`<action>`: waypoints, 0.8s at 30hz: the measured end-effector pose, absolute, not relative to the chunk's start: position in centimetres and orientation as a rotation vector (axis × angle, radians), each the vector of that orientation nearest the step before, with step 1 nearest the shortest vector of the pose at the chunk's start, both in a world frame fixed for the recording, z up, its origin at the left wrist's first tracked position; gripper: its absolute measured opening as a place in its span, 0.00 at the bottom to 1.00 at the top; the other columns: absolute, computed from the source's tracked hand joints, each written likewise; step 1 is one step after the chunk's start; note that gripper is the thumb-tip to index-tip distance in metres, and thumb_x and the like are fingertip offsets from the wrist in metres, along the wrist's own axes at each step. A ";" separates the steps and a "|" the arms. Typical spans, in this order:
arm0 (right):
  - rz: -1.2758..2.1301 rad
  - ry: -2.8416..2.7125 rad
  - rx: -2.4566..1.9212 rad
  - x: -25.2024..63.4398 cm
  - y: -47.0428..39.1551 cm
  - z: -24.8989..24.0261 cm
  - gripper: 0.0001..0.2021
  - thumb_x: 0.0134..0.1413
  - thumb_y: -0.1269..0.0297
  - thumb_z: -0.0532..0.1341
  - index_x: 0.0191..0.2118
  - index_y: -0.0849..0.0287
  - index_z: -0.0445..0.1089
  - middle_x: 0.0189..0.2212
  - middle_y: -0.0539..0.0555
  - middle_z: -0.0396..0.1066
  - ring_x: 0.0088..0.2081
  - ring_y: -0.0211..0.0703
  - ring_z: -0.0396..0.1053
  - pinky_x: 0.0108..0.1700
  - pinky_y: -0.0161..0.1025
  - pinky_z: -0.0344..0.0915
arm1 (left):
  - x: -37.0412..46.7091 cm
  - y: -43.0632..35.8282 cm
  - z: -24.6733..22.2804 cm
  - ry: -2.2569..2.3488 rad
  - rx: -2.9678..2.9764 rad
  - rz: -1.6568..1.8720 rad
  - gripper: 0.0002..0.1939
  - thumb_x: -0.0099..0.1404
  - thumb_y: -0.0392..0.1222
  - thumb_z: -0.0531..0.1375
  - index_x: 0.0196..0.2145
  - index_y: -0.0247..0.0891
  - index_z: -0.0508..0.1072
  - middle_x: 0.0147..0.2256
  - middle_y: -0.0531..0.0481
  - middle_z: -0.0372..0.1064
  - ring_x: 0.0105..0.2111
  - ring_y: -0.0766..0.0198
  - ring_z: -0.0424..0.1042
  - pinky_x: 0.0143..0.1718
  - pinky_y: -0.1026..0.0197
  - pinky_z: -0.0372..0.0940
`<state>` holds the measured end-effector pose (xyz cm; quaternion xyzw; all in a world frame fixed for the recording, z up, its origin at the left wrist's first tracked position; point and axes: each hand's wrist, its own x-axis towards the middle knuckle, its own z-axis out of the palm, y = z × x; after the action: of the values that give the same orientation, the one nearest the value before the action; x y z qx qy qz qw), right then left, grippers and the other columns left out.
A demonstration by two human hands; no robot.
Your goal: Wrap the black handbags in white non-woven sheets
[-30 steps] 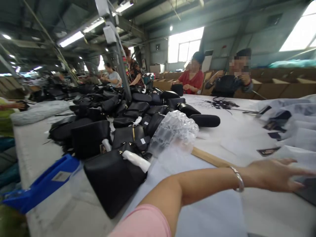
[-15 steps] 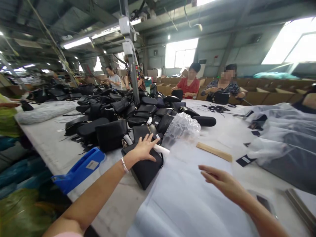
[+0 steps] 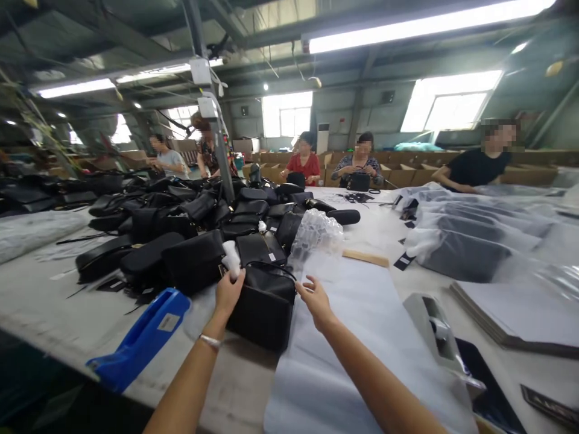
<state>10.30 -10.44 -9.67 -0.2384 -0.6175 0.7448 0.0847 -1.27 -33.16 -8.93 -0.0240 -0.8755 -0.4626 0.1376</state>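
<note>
A black bag (image 3: 263, 310) lies at the near edge of a pile of black bags (image 3: 192, 256). At its left side my left hand (image 3: 230, 294) is closed on the bag's edge, close to a white wrapped piece (image 3: 232, 259). My right hand (image 3: 315, 299) is at the bag's right edge, fingers apart and slightly curled, with the fingertips near the strap; whether they touch it is unclear. White sheets (image 3: 344, 337) lie under and beside my right forearm.
Left of the hands is a blue tape dispenser (image 3: 140, 340). Crumpled bubble wrap (image 3: 316, 238) and a wooden strip (image 3: 365, 258) lie beyond. Plastic-covered bags (image 3: 470, 241) and stacked boards (image 3: 520, 313) stand right. Several people work across the table (image 3: 40, 307).
My left hand has gone from spread on top of the bag to its left edge. My right hand has come in to the bag's right side. The view has turned right.
</note>
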 end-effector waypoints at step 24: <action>0.961 -2.066 0.485 22.8 -2.8 0.1 0.17 0.62 0.70 0.60 0.52 0.44 0.73 0.48 0.52 0.77 0.57 0.48 0.69 0.67 0.56 0.52 | 1.1 -29.5 -2.8 -2.024 -0.048 -2.430 0.45 0.63 0.50 0.64 0.69 0.53 0.41 0.57 0.42 0.68 0.42 0.59 0.77 0.37 0.59 0.74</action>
<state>22.79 -2.79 0.09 0.1912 -0.8147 0.3791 0.3949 1.11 -29.52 -2.75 -0.0153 -0.6398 -0.7683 -0.0108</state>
